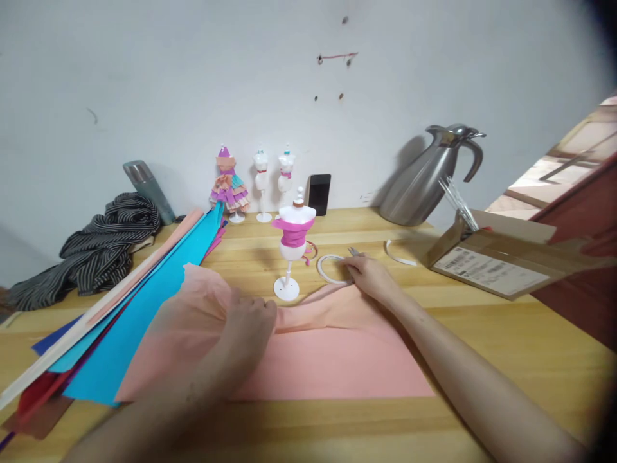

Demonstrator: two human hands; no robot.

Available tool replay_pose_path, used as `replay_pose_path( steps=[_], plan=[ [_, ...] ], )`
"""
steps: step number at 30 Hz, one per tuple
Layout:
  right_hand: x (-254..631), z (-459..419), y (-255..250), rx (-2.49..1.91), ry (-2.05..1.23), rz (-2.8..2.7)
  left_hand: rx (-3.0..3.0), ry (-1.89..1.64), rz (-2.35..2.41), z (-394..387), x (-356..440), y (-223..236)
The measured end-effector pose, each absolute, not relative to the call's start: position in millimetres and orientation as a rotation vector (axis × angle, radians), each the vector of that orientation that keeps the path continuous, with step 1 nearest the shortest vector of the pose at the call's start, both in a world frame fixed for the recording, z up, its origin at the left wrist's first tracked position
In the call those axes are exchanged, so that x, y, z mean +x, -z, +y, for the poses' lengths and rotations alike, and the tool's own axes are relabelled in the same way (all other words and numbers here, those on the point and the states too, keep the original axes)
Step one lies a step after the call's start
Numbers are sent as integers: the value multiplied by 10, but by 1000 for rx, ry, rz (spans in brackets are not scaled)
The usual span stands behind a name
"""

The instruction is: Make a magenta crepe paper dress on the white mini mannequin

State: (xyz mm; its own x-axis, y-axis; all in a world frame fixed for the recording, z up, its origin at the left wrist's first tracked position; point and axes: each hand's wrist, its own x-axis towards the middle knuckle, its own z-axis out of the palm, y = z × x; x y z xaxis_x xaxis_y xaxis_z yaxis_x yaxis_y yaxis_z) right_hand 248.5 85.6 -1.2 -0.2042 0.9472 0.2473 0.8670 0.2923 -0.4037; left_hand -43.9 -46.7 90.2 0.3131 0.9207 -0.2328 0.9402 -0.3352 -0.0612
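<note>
A sheet of pink crepe paper [332, 366] lies in front of me, its far edge raised and creased between my hands. My left hand [248, 325], somewhat blurred, has its fingers curled on the paper's far edge. My right hand [369, 276] is closed at the far right corner of the sheet, its fingertips partly hidden. Just beyond that hand show the metal tips of a tool, perhaps scissors [353, 251]. A white ring, like a tape roll [321, 269], lies left of its fingers. Beyond the paper stands a small white dress form [292, 251] wrapped in magenta paper.
Coloured paper sheets [154, 302] and a striped cloth [110, 231] lie left, near a bottle [149, 190]. Behind stand a ruffled paper dress [227, 183], two white forms [261, 177], a phone [319, 195] and a steel jug [424, 180]. A cardboard box [496, 257] sits right.
</note>
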Motion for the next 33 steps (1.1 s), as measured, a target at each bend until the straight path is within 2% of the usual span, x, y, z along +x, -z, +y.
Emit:
replay_pose_path(
  steps=[7,16,27,33],
  plan=[
    [2501,931,114,-1541,-164,-2205,2424,578,1555,-653,-375,-1050],
    [2606,966,154,-1464,-101,-2327,2435,347,1561,-632,-315,-1014],
    [2518,882,27,-1591,47,-2352,2510,517,1512,-515,-234,-783],
    [2476,838,2,-1674,120,-2341,2620,444,1488,-531,-251,-660]
  ],
)
